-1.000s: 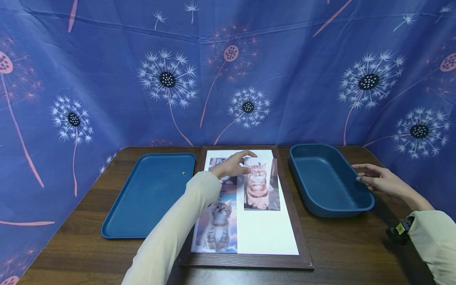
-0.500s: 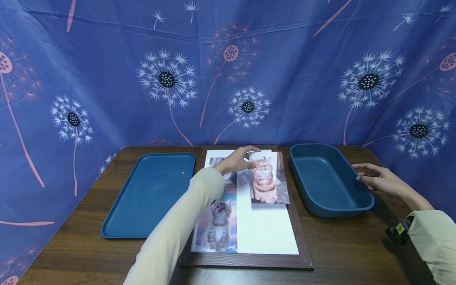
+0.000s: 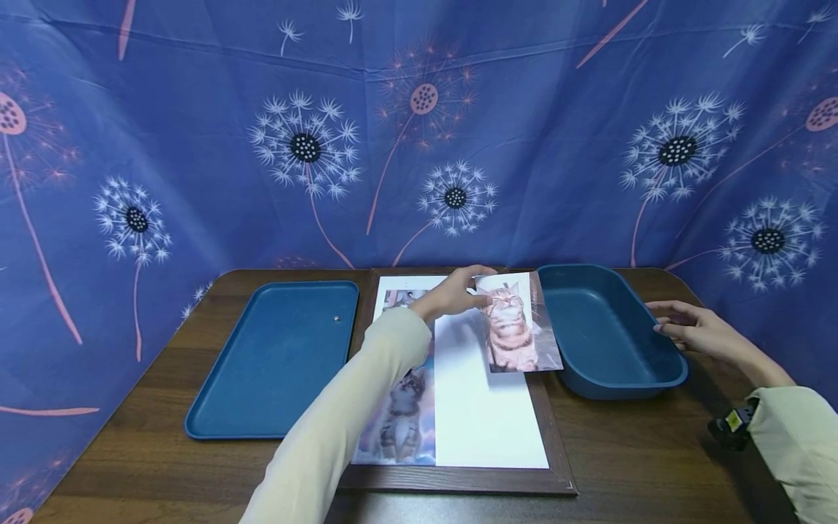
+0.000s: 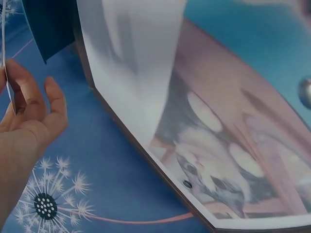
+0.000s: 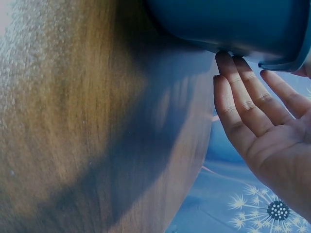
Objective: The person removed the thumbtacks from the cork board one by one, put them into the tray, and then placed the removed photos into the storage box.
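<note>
Tabby photo (image 3: pixel 507 331), pinched by left hand (image 3: pixel 454 292), has shifted toward blue bin (image 3: pixel 625 391), uncovering board (image 3: pixel 481 433); straight-fingered right hand (image 3: pixel 702 333) apparently touches bin.

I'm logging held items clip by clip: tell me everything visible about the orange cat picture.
The orange cat picture is a thin rectangular sheet that looks like paper, showing a striped cat with a pale band beside it. The left hand pinches its upper left side, holding it slightly tilted above the right part of the white board, where a shadow falls. In the head view its right edge overlaps the blue bin; whether they touch cannot be told.
</note>
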`<act>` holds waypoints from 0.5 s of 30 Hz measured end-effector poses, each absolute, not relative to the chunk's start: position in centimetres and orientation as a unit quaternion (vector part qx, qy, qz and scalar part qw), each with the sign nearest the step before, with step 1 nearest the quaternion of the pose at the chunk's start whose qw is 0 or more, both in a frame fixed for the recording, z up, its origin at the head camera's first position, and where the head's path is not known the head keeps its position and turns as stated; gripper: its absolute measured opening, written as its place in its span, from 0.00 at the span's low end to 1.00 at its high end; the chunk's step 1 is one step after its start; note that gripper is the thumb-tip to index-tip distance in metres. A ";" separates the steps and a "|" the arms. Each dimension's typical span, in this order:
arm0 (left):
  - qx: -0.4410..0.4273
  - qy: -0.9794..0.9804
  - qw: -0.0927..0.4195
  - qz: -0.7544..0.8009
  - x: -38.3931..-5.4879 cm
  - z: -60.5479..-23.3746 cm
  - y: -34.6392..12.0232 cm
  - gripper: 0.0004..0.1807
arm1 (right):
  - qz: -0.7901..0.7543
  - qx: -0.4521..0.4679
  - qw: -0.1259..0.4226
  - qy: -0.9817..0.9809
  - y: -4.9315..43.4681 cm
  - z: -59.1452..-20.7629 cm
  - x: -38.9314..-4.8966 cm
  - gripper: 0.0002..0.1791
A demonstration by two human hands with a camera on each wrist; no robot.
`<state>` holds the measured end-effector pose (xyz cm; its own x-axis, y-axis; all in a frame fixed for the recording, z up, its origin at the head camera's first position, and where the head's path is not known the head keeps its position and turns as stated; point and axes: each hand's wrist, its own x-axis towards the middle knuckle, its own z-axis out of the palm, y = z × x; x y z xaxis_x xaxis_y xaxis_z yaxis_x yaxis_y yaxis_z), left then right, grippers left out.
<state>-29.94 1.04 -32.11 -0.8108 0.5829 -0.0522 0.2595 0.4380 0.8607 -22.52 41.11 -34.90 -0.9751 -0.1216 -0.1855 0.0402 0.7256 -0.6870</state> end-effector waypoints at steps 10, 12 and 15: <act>0.250 0.820 0.170 0.486 -29.7 -32.0 2.9 0.28 | -0.372 -0.026 0.103 0.922 41.1 -35.0 -22.6 0.27; 0.247 0.818 0.169 0.491 -29.6 -32.0 3.3 0.28 | -0.371 -0.027 0.102 0.923 41.1 -35.0 -22.6 0.28; 0.245 0.817 0.162 0.496 -29.5 -31.9 4.0 0.28 | -0.370 -0.027 0.101 0.923 41.1 -34.9 -22.7 0.28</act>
